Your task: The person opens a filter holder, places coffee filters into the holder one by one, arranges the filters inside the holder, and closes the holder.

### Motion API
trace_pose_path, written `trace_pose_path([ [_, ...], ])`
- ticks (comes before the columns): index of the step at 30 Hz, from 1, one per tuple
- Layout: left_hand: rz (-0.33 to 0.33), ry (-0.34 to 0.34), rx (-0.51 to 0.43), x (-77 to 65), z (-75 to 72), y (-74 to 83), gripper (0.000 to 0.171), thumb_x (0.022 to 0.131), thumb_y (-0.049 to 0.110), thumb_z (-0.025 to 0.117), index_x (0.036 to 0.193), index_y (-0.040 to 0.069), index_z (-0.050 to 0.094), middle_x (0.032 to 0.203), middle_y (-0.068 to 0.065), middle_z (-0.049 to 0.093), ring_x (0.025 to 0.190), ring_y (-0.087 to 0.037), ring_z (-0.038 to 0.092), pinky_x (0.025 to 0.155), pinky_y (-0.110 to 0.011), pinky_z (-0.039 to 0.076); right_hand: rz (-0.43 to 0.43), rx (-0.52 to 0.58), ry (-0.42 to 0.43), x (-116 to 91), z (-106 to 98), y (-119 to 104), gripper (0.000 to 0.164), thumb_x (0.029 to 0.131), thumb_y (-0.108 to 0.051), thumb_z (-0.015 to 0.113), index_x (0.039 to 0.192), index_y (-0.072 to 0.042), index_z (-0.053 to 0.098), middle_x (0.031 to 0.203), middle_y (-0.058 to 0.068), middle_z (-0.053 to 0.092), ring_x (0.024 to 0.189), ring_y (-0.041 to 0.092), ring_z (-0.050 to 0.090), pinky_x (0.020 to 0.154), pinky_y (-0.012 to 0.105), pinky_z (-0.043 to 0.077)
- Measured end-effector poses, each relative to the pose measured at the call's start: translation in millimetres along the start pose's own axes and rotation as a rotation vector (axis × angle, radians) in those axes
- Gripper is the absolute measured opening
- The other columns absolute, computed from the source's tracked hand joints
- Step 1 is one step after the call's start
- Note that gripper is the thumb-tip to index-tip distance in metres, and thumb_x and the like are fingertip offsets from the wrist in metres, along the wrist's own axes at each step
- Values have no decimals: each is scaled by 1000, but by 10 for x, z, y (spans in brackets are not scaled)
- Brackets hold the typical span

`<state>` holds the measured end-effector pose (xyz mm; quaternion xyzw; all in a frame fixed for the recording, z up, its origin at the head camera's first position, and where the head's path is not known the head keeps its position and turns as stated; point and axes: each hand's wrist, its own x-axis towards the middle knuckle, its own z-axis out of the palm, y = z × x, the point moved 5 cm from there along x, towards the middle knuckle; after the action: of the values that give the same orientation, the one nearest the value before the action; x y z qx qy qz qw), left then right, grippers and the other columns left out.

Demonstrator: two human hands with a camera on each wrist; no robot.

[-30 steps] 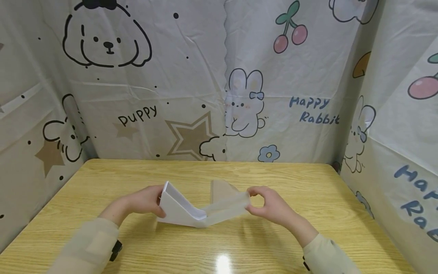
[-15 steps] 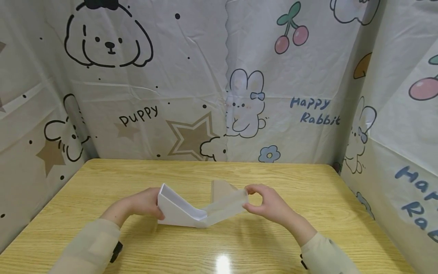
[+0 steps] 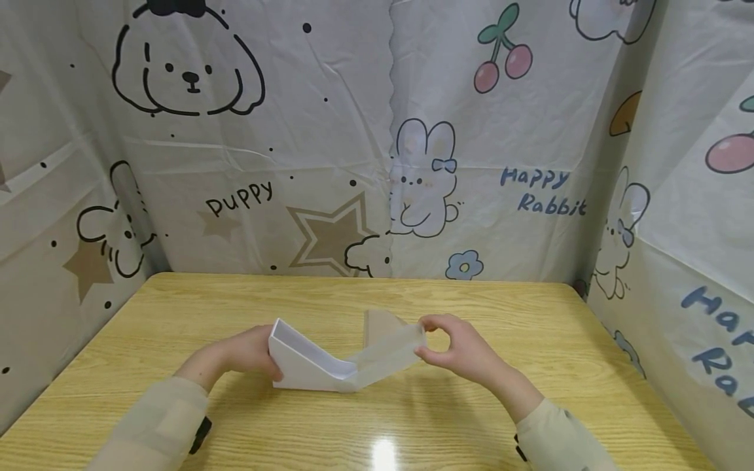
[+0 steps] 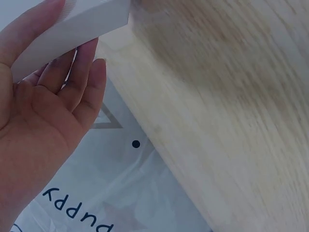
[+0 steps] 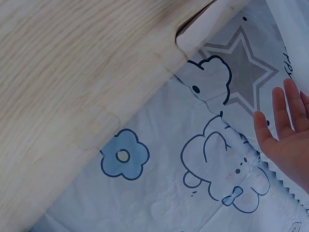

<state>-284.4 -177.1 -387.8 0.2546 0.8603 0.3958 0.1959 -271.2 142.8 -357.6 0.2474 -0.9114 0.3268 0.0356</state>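
Note:
In the head view a white, open-topped, box-like piece with a sloping rim (image 3: pixel 306 366) stands at the middle of the table, its tall end to the left. My left hand (image 3: pixel 250 353) grips that tall end, thumb on the near side. A translucent pale strip (image 3: pixel 391 356) meets the low end and slants up to the right; whether they are joined I cannot tell. My right hand (image 3: pixel 450 343) pinches the strip's outer end between thumb and finger. The left wrist view has the left hand (image 4: pixel 48 116) under the white piece (image 4: pixel 91 24). Only the right hand's (image 5: pixel 289 128) fingers appear in its wrist view.
Behind the strip stands a beige upright panel (image 3: pixel 379 327), partly hidden. Under everything is a yellow wood-grain table (image 3: pixel 501 307). A printed cloth (image 3: pixel 318 144) encloses the back and both sides. A light reflection lies near the table's front.
The white piece's tall end and my left hand have shifted slightly left and down. My right hand has moved a little left, with the strip's outer end tilted slightly higher.

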Motion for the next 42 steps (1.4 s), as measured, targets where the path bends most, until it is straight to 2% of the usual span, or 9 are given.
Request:
trace_pose_path([
  [4,15,-8,-27,10,34,-12,58,62,-3,74,117,-5,54,111,-19,64,100,-27,61,86,-46,49,-4,-3,18,3,-28,-21,33,82,-23,71,111,-9,63,107,4,65,103,24,57,90,47,46],
  [13,42,-30,-45,65,116,-7,57,63,-1,75,116,-5,54,110,-18,64,98,-22,60,82,-38,49,15,4,42,-23,-83,27,39,82,-22,70,116,-6,61,110,7,65,105,26,58,91,47,46],
  [22,14,-9,-13,71,152,-13,57,64,0,76,117,-2,54,112,-17,63,101,-28,60,86,-47,49,-5,0,39,-46,-111,37,38,83,-23,70,116,-6,61,109,7,65,104,26,58,89,47,46],
  [30,69,-7,-14,99,210,48,55,64,0,75,116,-3,56,111,-18,64,100,-28,60,84,-45,49,-10,-29,47,-101,-170,96,42,83,-23,70,119,-3,60,113,10,64,105,28,58,89,49,46],
  [42,76,4,-5,104,240,45,55,64,-2,75,116,-2,55,111,-18,64,100,-30,61,83,-45,51,-6,-33,33,-138,-188,84,42,83,-24,70,118,-2,59,112,10,64,105,28,57,89,49,47],
])
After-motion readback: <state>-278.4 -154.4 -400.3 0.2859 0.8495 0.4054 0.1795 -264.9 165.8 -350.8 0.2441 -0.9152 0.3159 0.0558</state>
